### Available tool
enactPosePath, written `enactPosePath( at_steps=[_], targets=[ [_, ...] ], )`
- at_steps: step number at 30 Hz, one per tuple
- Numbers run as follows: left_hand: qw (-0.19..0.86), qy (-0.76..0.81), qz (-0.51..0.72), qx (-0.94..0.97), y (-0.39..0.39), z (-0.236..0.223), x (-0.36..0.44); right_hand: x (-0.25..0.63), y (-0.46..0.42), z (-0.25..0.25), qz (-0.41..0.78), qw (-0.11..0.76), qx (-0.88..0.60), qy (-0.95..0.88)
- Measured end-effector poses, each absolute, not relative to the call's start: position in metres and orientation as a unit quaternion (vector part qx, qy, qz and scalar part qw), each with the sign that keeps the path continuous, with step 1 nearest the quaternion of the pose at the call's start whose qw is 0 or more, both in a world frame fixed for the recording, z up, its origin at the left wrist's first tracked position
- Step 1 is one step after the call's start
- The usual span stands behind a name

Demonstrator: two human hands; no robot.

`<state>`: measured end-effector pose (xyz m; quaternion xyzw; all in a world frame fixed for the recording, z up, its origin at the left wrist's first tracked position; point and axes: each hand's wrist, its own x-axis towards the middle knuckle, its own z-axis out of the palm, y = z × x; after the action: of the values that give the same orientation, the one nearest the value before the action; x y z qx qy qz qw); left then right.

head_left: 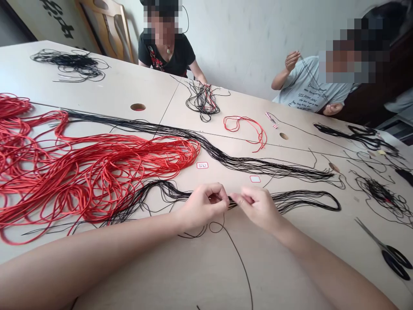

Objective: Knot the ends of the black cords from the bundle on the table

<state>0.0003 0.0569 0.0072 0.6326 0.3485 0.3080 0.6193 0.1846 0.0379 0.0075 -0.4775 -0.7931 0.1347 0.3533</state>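
My left hand (206, 204) is closed, thumb and fingertips pinched on a thin black cord (240, 249) whose loose length curls below and runs toward the table's near edge. Close beside it, my right hand (258, 204) is pinched shut too, its fingertips almost meeting the left ones. What sits exactly between the fingertips is too small to make out, though it looks like the same cord. Behind and under both hands lies a bundle of black cords (309, 199), looped at its right end and spreading leftward over the red cords (106, 172).
A longer black cord bundle (226, 159) stretches across the table beyond my hands. Scissors (387, 254) lie at the right. Two small labels, a white one (254, 179) and a written one (202, 165), rest nearby. Two people sit opposite, one handling cords (203, 101).
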Motion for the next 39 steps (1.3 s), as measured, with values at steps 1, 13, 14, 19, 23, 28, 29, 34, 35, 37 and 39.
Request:
enactPosePath(
  at_steps=[1, 13, 14, 19, 23, 28, 29, 34, 35, 37, 39],
  targets=[
    [0.621, 0.356, 0.313, 0.625, 0.058, 0.007, 0.0, 0.187, 0.04, 0.009, 0.097, 0.368, -0.495, -0.781],
    [0.634, 0.37, 0.371, 0.569, 0.064, 0.005, 0.0, 0.164, 0.017, 0.015, 0.585, 0.374, -0.453, -0.56],
    [0.641, 0.366, 0.366, 0.566, 0.064, 0.004, 0.0, 0.163, 0.018, 0.013, 0.615, 0.378, -0.44, -0.533],
    [0.65, 0.367, 0.35, 0.566, 0.064, 0.002, 0.001, 0.169, 0.027, 0.01, 0.638, 0.35, -0.477, -0.492],
    [0.633, 0.394, 0.329, 0.579, 0.065, 0.005, 0.001, 0.177, 0.032, 0.012, 0.562, 0.327, -0.528, -0.547],
    [0.672, 0.387, 0.286, 0.563, 0.063, 0.008, 0.001, 0.182, 0.033, 0.016, 0.488, 0.335, -0.547, -0.592],
    [0.68, 0.384, 0.283, 0.557, 0.062, 0.009, 0.001, 0.183, 0.033, 0.017, 0.485, 0.335, -0.548, -0.594],
    [0.701, 0.366, 0.258, 0.555, 0.06, 0.015, 0.0, 0.183, 0.029, 0.015, 0.477, 0.33, -0.548, -0.603],
    [0.697, 0.369, 0.25, 0.562, 0.06, 0.016, 0.0, 0.182, 0.028, 0.015, 0.476, 0.328, -0.547, -0.606],
    [0.687, 0.374, 0.237, 0.576, 0.058, 0.016, 0.0, 0.181, 0.027, 0.014, 0.473, 0.324, -0.544, -0.613],
    [0.673, 0.376, 0.234, 0.592, 0.057, 0.015, 0.0, 0.18, 0.025, 0.013, 0.469, 0.317, -0.543, -0.621]
  ],
)
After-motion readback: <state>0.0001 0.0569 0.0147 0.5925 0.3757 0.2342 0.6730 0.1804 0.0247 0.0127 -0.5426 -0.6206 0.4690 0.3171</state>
